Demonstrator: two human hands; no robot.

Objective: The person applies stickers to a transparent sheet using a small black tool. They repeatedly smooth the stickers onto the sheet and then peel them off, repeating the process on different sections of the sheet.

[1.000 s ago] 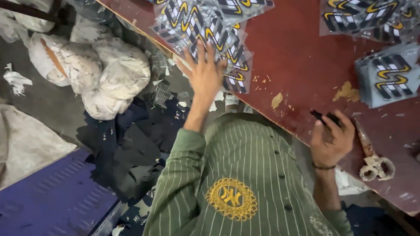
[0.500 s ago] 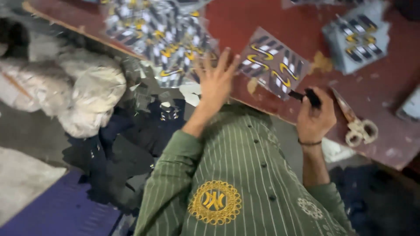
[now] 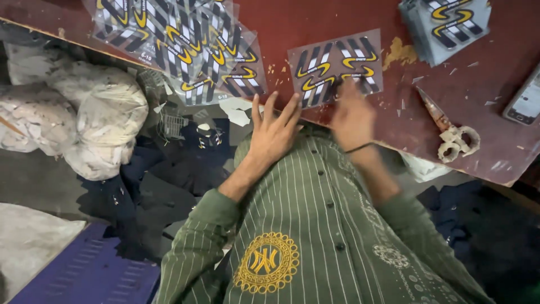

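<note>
A single clear sheet printed with black, white and yellow stripe shapes [image 3: 337, 59] lies near the front edge of the dark red table [image 3: 315, 17]. My left hand [image 3: 275, 132] is spread open at the table's edge, its fingertips touching the sheet's lower left corner. My right hand [image 3: 353, 115] is blurred by motion and rests on the sheet's lower right part; I cannot make out whether it holds anything. Both arms wear green striped sleeves.
A loose pile of similar printed sheets [image 3: 180, 39] covers the table's left. A neat stack of them [image 3: 450, 22] sits at top right. Rusty scissors [image 3: 450, 132] and a phone [image 3: 526, 104] lie to the right. White sacks [image 3: 95, 124] and a blue crate [image 3: 84, 270] are on the floor.
The single sheet has been drawn away from the pile toward the table's middle front. My right hand, which held a small black object, has moved onto the sheet and is now blurred.
</note>
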